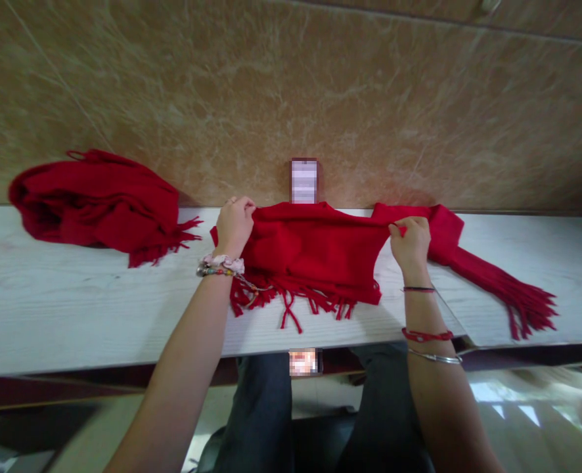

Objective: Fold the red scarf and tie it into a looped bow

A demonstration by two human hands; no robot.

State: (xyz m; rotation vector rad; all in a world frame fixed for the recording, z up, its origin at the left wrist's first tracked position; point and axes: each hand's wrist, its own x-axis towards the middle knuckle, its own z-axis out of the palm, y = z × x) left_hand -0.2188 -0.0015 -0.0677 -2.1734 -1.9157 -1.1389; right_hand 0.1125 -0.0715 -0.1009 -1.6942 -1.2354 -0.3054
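Observation:
A red fringed scarf (pixel 315 249) is stretched between my hands over the white tabletop, its fringe hanging toward me. My left hand (pixel 234 225) pinches its upper left edge. At the upper right corner, my right hand (pixel 412 242) grips the cloth between thumb and fingers. Beyond my right hand lies another red scarf piece (pixel 478 263), folded narrow, with its fringe pointing to the lower right; whether it joins the held cloth is hidden. On the left, a bunched heap of red fringed cloth (pixel 98 203) rests against the wall.
The white wood-grain table (pixel 89 309) runs along a brown marbled wall (pixel 197 98). Behind the held scarf, a phone (pixel 304 180) with a blurred screen leans on the wall. My legs (pixel 261 407) are under the table's front edge. A seam crosses the tabletop on the right.

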